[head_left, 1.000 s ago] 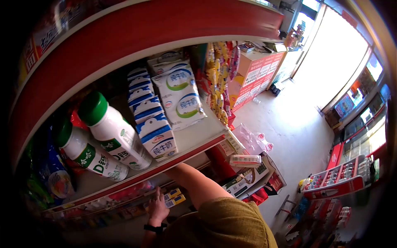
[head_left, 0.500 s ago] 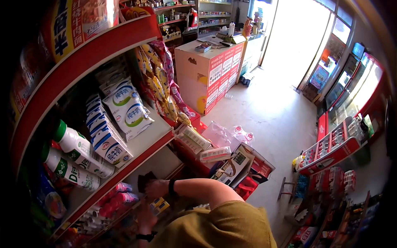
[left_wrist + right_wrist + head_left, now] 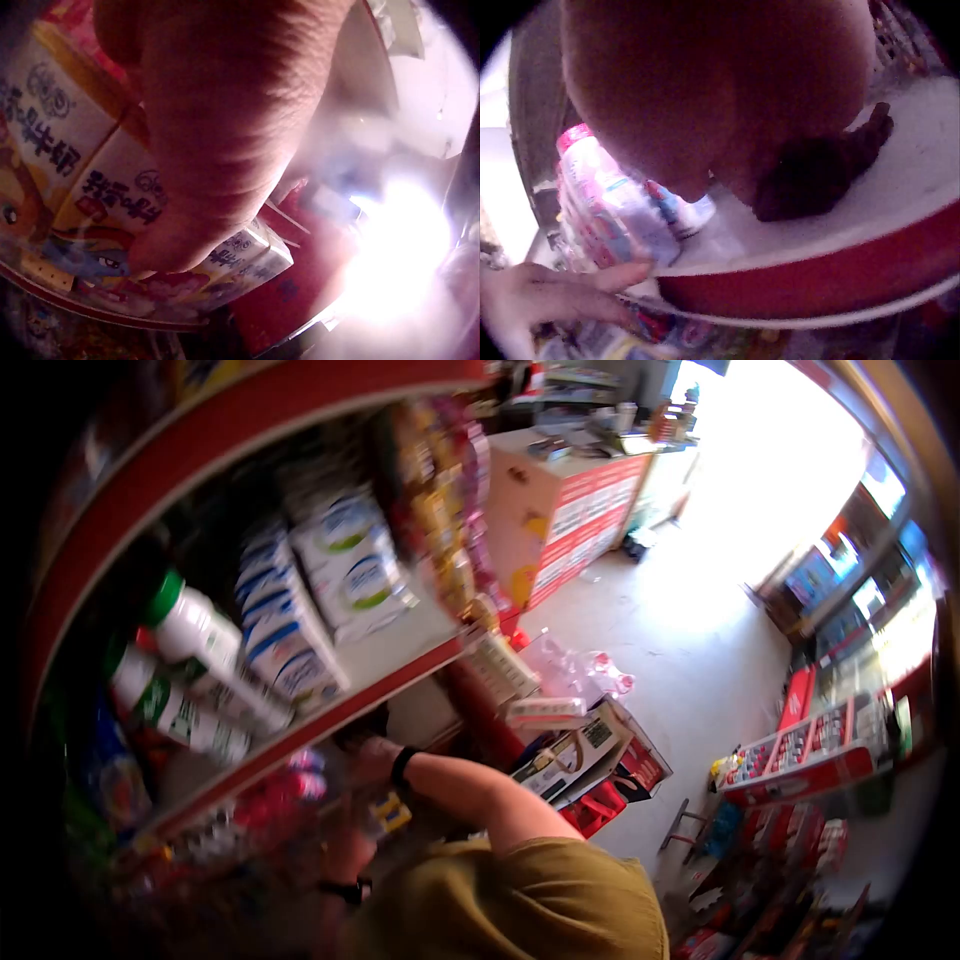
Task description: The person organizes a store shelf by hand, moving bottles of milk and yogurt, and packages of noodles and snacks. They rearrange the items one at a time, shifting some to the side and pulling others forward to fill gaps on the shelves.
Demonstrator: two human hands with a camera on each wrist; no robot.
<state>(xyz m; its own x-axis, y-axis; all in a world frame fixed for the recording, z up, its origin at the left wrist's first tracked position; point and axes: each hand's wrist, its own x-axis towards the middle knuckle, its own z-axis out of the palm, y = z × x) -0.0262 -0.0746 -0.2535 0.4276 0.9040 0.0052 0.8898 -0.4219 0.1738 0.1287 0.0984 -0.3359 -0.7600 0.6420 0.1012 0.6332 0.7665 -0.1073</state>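
My right hand (image 3: 374,758) reaches beneath the red-edged upper shelf (image 3: 385,690). In the right wrist view it holds a dark cloth (image 3: 802,184) against a white lower shelf (image 3: 922,161) with a red front edge. Pink-capped bottles (image 3: 619,199) stand on that shelf, left of the cloth. My left hand (image 3: 345,847) is low in front of the shelving. Its extended fingers (image 3: 619,276) lie at the shelf's front edge by the bottles. Cartoon-printed drink cartons (image 3: 56,139) appear behind this hand in the left wrist view.
Above, green-capped white bottles (image 3: 215,640), small milk cartons (image 3: 285,645) and milk bags (image 3: 355,570) fill the upper shelf. Open boxes (image 3: 590,755) stand on the floor to the right. A counter (image 3: 530,510) and a drinks rack (image 3: 810,760) lie beyond.
My right hand was hidden below the upper shelf, then showed with the dark cloth; now it reaches partly under the shelf edge. The left hand has dropped lower, and the head view has shifted.
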